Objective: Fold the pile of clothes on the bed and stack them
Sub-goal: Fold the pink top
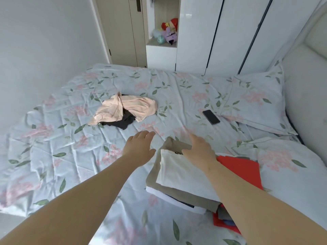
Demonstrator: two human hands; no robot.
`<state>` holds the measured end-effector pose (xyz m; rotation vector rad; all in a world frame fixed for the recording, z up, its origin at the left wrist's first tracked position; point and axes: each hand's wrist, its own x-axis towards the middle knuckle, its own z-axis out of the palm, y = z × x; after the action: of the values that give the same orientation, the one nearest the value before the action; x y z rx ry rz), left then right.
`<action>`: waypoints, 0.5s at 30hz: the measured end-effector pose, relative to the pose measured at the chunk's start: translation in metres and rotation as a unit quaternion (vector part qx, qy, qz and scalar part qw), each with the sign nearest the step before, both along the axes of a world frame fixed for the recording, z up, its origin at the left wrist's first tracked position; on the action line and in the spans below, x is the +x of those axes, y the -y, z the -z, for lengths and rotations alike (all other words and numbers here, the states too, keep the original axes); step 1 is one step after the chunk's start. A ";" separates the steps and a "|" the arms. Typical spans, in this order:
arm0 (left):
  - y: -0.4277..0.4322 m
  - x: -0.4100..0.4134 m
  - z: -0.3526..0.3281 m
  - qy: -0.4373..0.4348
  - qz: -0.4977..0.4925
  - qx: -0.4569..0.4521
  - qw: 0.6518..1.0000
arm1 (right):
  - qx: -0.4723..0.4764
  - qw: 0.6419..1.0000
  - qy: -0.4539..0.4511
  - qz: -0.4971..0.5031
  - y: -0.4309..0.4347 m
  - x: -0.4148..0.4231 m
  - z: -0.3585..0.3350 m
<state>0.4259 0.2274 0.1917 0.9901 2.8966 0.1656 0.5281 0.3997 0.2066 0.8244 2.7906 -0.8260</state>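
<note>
My right hand hovers over the folded stack and my left hand beside it, both spread and empty; the peach garment lies well beyond the stack.

The person's left hand and right hand are bare. Both forearms are uncovered as far as the picture's lower edge. A tiny dark speck marks the right forearm just behind the wrist.
</note>
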 end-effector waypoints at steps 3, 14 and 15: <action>0.033 -0.018 -0.029 -0.026 0.000 0.013 1.000 | 0.049 0.998 -0.023 -0.016 0.029 -0.020 -0.025; 0.205 -0.089 -0.091 -0.113 -0.011 0.004 0.994 | 0.119 0.986 -0.081 -0.079 0.200 -0.113 -0.078; 0.220 -0.095 -0.091 -0.112 -0.013 -0.002 0.994 | 0.120 0.986 -0.078 -0.086 0.214 -0.119 -0.077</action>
<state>0.3312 0.0074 0.2826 1.0330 3.1100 0.0532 0.4091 0.1856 0.2831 0.5568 3.0894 -0.5577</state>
